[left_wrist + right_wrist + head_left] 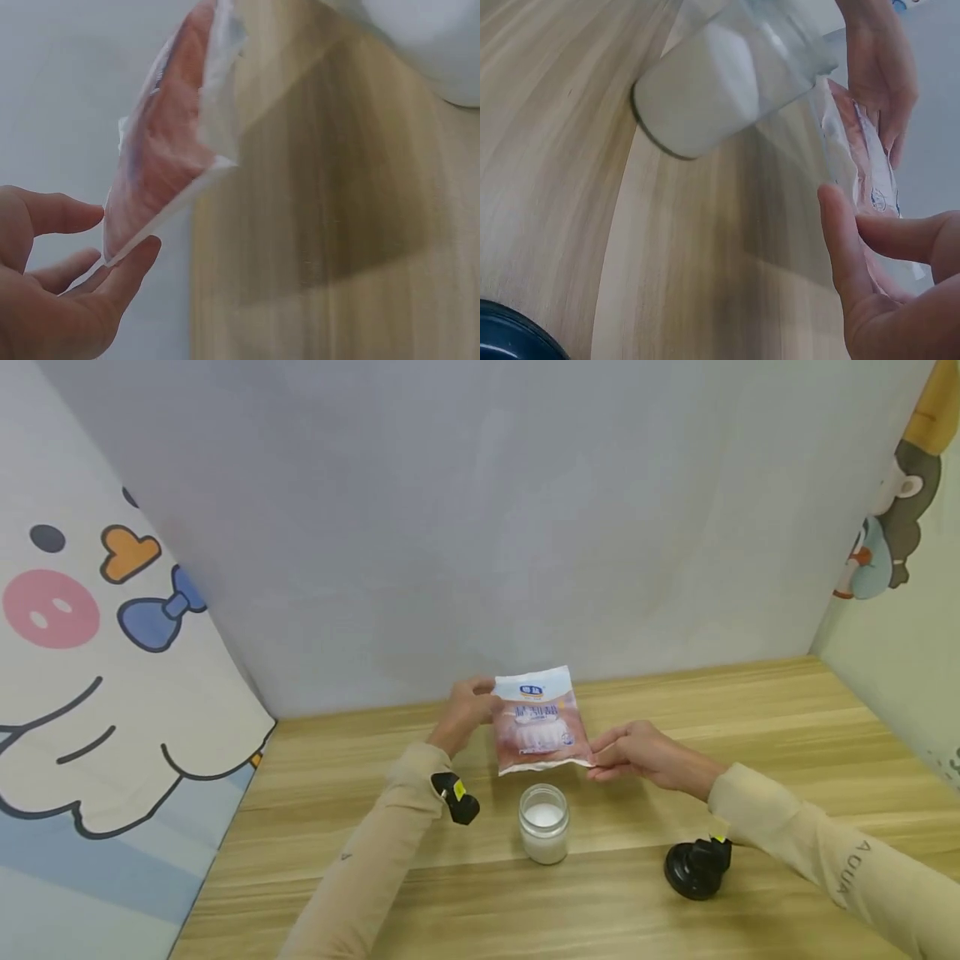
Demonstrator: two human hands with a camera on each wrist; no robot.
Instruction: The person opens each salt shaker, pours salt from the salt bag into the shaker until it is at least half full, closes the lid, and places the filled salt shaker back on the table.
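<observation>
A sealed pink-and-white salt packet (542, 727) is held up between both hands, its printed front facing the head camera. My left hand (467, 712) pinches its left edge. In the left wrist view the thumb (67, 214) is on one face and the fingers are on the other. The right hand (637, 752) pinches the lower right corner between thumb and fingers, as the right wrist view also shows. Just in front of the packet stands an uncapped glass jar (543, 839), partly filled with white contents (705, 90).
The wood-grain table (322, 827) ends at a grey wall (465, 527) behind the packet. A round black lid (686, 877) lies right of the jar, partly covered by the right wrist camera in the head view. Cartoon panels (67, 693) flank the table.
</observation>
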